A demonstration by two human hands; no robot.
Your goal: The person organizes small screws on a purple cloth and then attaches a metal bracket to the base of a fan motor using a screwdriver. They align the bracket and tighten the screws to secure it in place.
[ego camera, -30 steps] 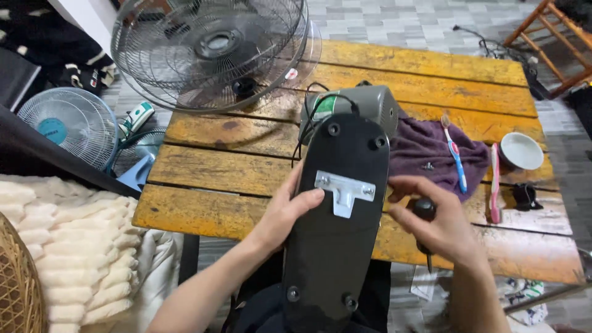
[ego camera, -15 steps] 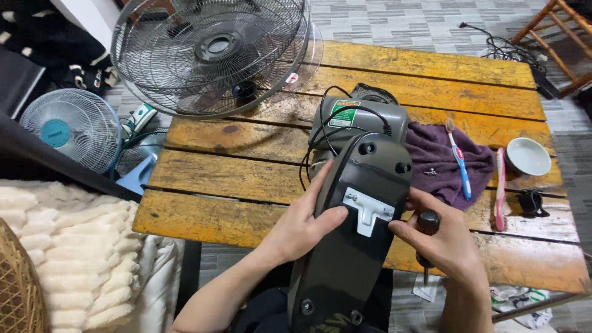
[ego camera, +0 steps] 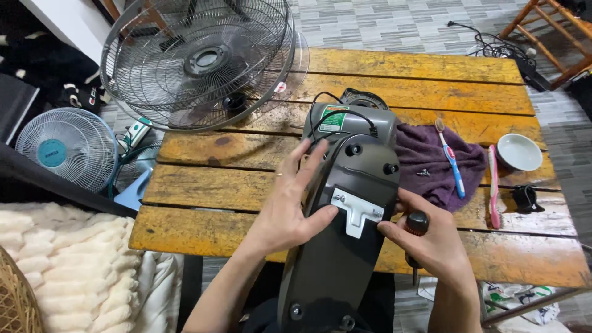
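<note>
Dark grey plastic fills the middle of your view: the underside of a fan base [ego camera: 345, 246] lies tilted across the near edge of the wooden tabletop [ego camera: 203, 185], its far end pointing to 12 o'clock where it meets the grey motor housing [ego camera: 351, 120]. Your left hand [ego camera: 290, 209] lies flat on the base at 9 o'clock, fingers spread, thumb touching the one white bracket [ego camera: 356, 211] fixed to it. Your right hand [ego camera: 431, 243] sits at 3 o'clock of that bracket, its grip closed round one black-handled screwdriver [ego camera: 417, 231], forefinger touching the bracket's edge. One purple cloth [ego camera: 431, 160] lies at 2 o'clock, carrying a few small screws [ego camera: 423, 173] and one blue-and-white toothbrush [ego camera: 450, 161]; one pink toothbrush [ego camera: 493, 185] lies just right of the cloth, and one white bowl [ego camera: 519, 152] stands beyond it. One wire fan guard [ego camera: 197, 61] leans at 11 o'clock. Off the tabletop at 9 o'clock stands one small pale-blue fan [ego camera: 65, 151].
</note>
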